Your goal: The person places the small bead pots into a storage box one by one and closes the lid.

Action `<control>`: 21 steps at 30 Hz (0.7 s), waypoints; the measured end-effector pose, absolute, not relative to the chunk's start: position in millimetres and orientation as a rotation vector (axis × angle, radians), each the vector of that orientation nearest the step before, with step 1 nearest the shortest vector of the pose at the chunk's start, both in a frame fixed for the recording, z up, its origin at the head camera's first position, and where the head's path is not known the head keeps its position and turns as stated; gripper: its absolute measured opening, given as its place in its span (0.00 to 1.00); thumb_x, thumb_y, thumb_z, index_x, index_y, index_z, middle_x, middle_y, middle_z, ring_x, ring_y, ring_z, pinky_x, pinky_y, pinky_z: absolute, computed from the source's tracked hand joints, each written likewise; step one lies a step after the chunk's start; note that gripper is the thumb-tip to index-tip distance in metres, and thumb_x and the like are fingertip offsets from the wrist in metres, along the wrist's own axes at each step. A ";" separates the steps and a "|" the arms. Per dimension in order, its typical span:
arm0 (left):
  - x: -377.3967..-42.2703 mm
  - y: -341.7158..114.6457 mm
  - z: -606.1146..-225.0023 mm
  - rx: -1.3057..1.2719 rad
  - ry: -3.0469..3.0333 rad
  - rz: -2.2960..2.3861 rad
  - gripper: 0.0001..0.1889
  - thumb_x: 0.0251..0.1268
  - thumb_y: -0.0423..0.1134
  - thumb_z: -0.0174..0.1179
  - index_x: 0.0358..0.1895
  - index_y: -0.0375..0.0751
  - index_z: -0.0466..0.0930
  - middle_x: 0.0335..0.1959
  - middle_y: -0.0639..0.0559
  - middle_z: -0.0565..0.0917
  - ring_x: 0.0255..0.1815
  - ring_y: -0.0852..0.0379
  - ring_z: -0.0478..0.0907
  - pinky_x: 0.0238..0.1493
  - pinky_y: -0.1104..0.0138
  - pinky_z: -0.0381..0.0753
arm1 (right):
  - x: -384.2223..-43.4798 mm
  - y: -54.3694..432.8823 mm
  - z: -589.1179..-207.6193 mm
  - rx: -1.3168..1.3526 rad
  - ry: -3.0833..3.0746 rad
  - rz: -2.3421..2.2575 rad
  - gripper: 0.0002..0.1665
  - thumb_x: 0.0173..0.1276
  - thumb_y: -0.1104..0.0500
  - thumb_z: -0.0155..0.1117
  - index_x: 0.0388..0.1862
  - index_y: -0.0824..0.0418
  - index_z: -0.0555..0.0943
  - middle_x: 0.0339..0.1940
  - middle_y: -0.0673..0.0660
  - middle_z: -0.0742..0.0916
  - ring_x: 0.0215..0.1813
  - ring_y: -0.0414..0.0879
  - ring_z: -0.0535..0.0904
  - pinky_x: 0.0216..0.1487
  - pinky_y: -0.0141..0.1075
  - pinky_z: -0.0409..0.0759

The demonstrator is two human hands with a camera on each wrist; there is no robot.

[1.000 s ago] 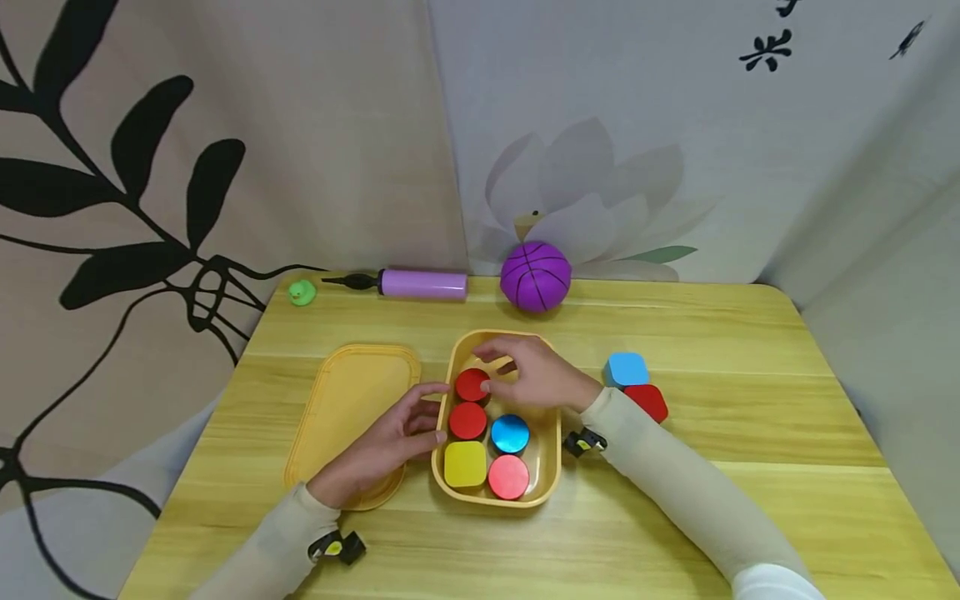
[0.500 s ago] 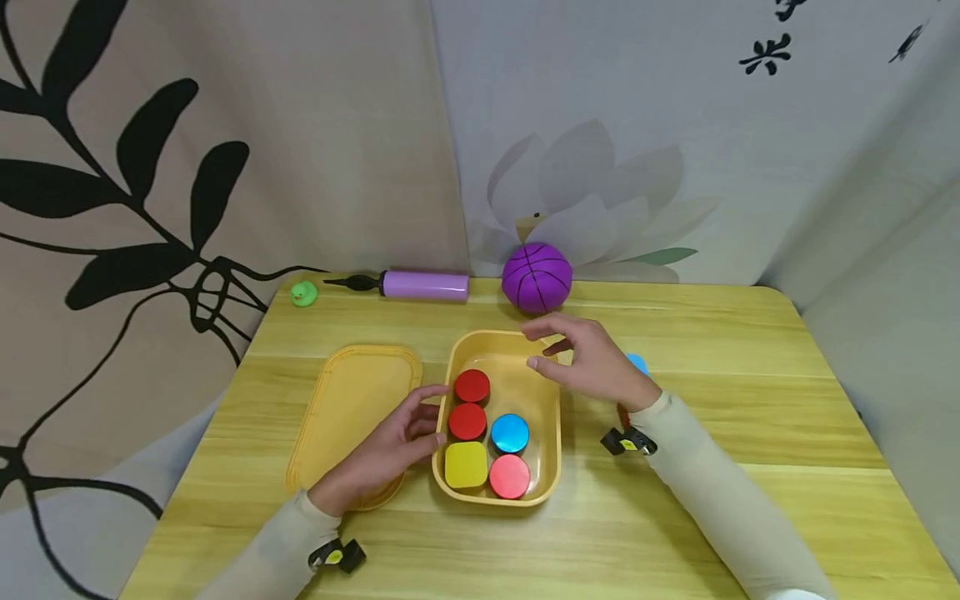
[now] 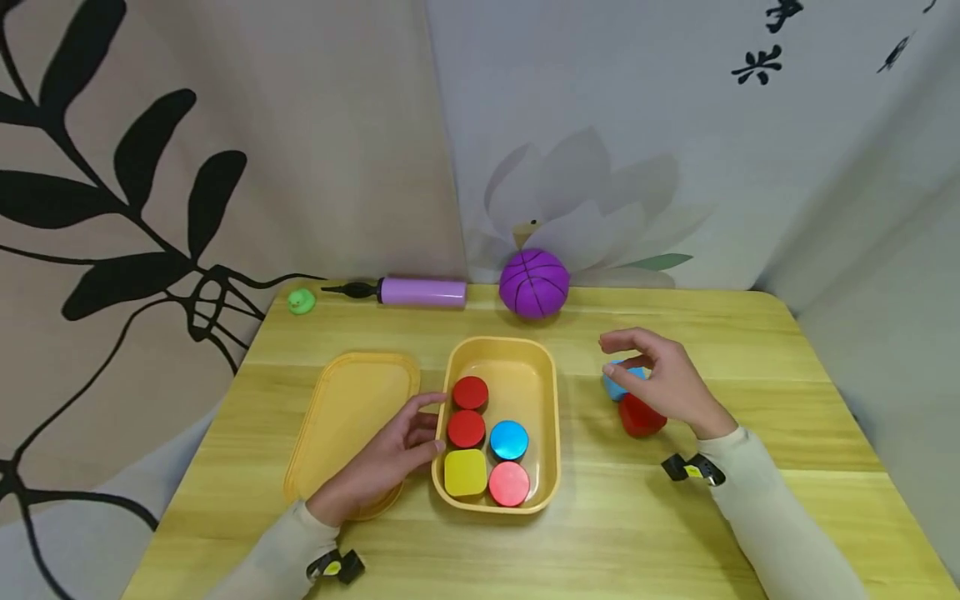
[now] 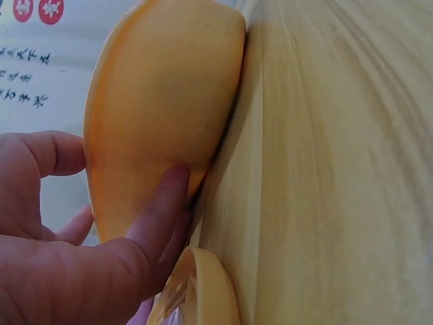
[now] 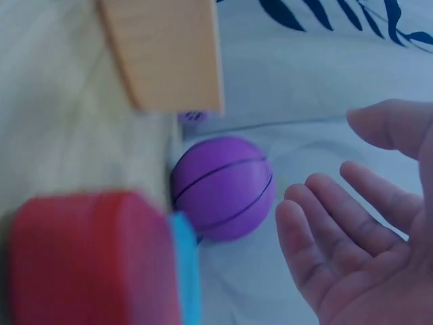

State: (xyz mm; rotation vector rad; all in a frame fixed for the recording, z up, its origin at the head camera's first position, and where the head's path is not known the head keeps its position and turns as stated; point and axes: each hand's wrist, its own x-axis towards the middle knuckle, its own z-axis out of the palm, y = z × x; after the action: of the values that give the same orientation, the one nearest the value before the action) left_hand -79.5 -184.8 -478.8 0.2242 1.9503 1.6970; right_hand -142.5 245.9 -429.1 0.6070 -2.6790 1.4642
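On the surface (image 3: pixel 592 542), five blocks (image 3: pixel 466 472) are in the tray (image 3: pixel 528 383) your loose left hand (image 3: pixel 393 458) touches, while a blue block (image 3: pixel 612 388) and red block (image 3: pixel 639 418) remain outside, near your empty, half-spread right hand (image 3: pixel 669 382).

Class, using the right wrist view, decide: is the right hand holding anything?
No: the right hand shows a bare gap between thumb and fingers.

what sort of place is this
Probably a small tabletop play or activity corner: a wooden table backed by printed, curtain-like hangings, with a purple ball and green toy duck on it.
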 end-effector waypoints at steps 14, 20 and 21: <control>-77.8 -186.6 -481.5 0.265 1.943 1.696 0.34 0.81 0.40 0.60 0.82 0.60 0.56 0.73 0.33 0.67 0.70 0.42 0.74 0.60 0.59 0.86 | -109.1 309.3 -456.7 0.400 -2.720 1.374 0.25 0.72 0.62 0.74 0.66 0.62 0.81 0.59 0.66 0.86 0.56 0.32 0.85 0.54 0.21 0.83; -80.1 -185.5 -479.8 0.258 1.960 1.685 0.35 0.79 0.38 0.61 0.81 0.60 0.57 0.73 0.36 0.68 0.69 0.42 0.75 0.61 0.59 0.86 | -103.7 316.7 -470.2 0.404 -2.848 1.482 0.33 0.71 0.58 0.76 0.70 0.65 0.76 0.65 0.66 0.84 0.59 0.33 0.84 0.57 0.25 0.84; -80.1 -185.1 -479.6 0.259 1.965 1.683 0.34 0.79 0.39 0.61 0.81 0.60 0.57 0.73 0.36 0.68 0.69 0.42 0.75 0.61 0.60 0.86 | -103.8 316.6 -471.9 0.413 -2.854 1.510 0.34 0.70 0.58 0.76 0.71 0.66 0.75 0.65 0.67 0.84 0.60 0.33 0.83 0.57 0.26 0.84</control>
State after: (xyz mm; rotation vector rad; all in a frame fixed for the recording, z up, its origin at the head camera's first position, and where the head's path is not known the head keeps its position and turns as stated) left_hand -80.1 -185.1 -479.6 0.2594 1.9647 1.6835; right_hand -103.8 316.6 -471.9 0.4131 -2.8539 1.5102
